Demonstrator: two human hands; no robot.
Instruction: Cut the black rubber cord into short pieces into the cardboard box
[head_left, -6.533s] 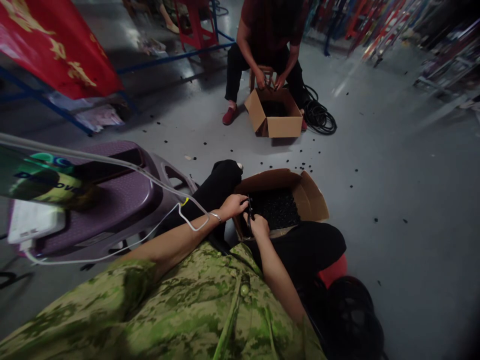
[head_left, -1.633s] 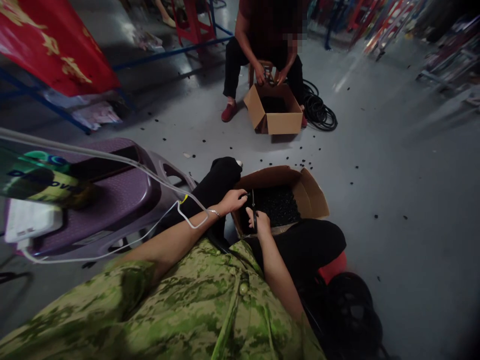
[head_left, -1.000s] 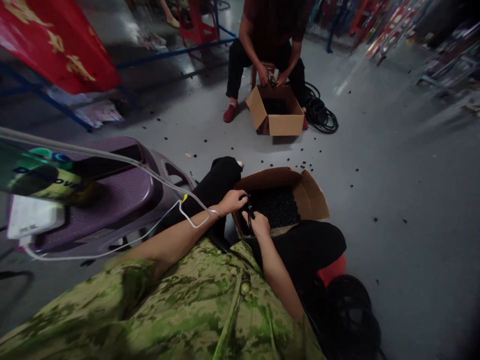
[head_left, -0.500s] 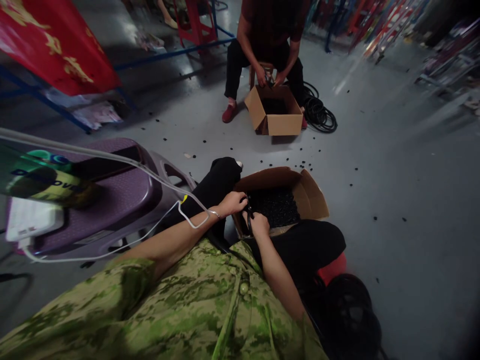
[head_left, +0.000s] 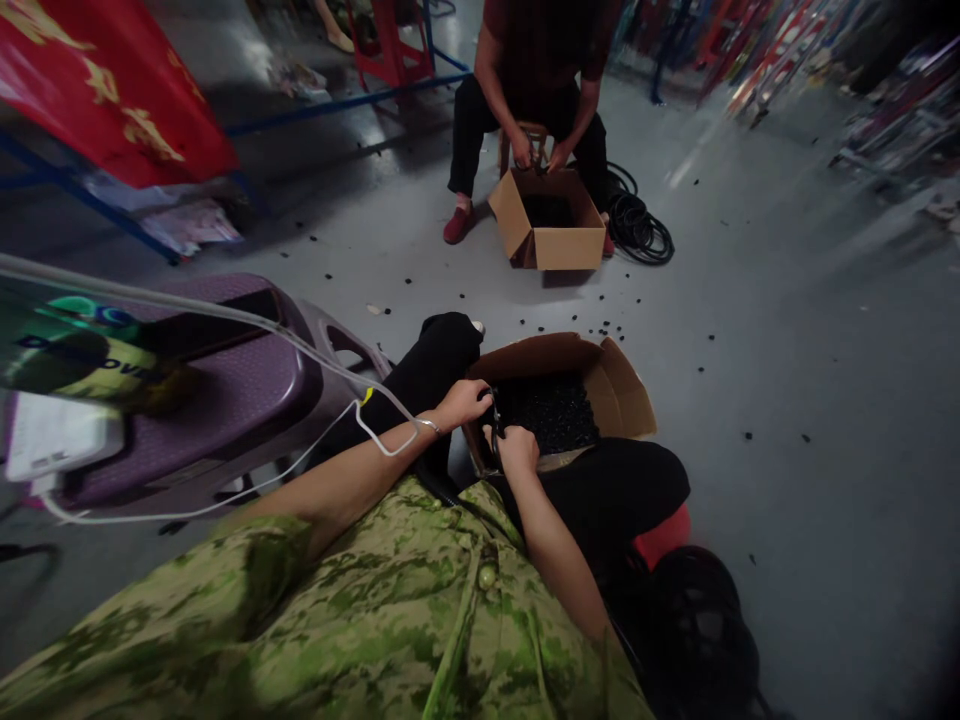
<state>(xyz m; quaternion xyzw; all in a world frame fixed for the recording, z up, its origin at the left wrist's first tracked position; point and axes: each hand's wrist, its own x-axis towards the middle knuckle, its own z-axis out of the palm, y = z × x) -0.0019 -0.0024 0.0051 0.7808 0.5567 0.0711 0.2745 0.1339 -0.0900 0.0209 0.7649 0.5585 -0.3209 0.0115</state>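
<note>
My right hand is closed around the dark handles of what look like scissors, whose blades point away from me. Just beyond them, at the near left edge of a cardboard box, my left hand pinches the end of a black rubber strip, mostly hidden by the fingers. A length of black strip shows under my left forearm. Inside the box lies a heap of small black pieces. The box stands between my knees.
Opposite, a seated person works over another cardboard box, with a black coil beside it. At left is a purple stool with a jar and a white cable crossing my forearm. Black bits dot the floor.
The blades between my hands show a little more apart from the left fingertips. Otherwise my hands stay in nearly the same place; the view has shifted slightly.
</note>
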